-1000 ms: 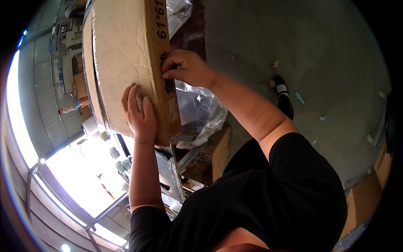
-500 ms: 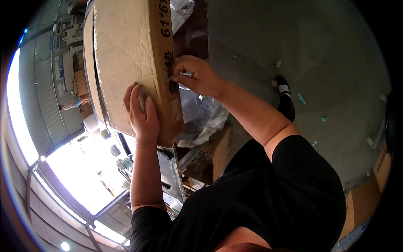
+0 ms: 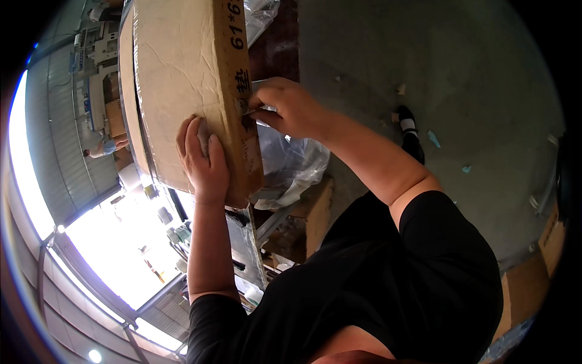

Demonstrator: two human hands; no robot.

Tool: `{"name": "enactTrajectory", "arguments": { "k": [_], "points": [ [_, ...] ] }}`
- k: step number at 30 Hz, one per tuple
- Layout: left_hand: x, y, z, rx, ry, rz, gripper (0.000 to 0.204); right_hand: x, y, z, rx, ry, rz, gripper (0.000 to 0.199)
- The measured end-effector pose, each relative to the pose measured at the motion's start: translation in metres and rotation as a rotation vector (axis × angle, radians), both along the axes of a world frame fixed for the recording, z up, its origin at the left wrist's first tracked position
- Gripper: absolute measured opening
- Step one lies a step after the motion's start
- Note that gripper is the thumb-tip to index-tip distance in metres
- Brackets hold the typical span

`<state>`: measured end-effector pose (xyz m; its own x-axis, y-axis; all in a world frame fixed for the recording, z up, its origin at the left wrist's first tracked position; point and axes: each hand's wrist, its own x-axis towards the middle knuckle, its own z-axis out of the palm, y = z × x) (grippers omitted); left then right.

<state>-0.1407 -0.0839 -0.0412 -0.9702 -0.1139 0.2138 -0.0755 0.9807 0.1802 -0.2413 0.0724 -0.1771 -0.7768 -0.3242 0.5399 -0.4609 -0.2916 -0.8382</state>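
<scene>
A large brown cardboard box (image 3: 173, 67) with black printing along its right-hand side fills the upper left of the view. My left hand (image 3: 206, 167) rests on the box's broad face near its edge, thumb and fingers apart. At the printed side, my right hand (image 3: 294, 112) is pinched closed against the cardboard. What lies between its thumb and fingertips is too small to make out. Crumpled clear plastic film (image 3: 291, 161) hangs just below my right hand, beside the box.
Beneath the film stands an open carton (image 3: 318, 212). Scraps, including a blue piece (image 3: 433, 139), lie on the grey floor at right. A foot in a dark shoe (image 3: 407, 115) shows there. Another person (image 3: 104, 148) is far off at left. More cartons (image 3: 527, 285) stand at lower right.
My right hand has shifted slightly, still pinched at the printed side. My left hand stays on the box. The distant person at left has moved a little.
</scene>
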Motion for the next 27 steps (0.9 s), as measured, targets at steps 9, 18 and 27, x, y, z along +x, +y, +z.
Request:
{"name": "enactTrajectory", "arguments": {
  "k": [9,18,27],
  "points": [
    [0.0,-0.002,-0.003,-0.009,0.015,0.0,0.039,0.009,0.013,-0.018,0.154,0.228,-0.013,0.023],
    [-0.001,-0.001,-0.002,-0.031,0.003,0.014,0.038,0.035,0.03,-0.031,0.042,0.134,0.034,0.022],
    [-0.002,0.002,-0.004,-0.047,0.02,0.039,0.04,0.018,0.032,-0.11,0.913,-0.664,0.108,0.03]
  ]
}}
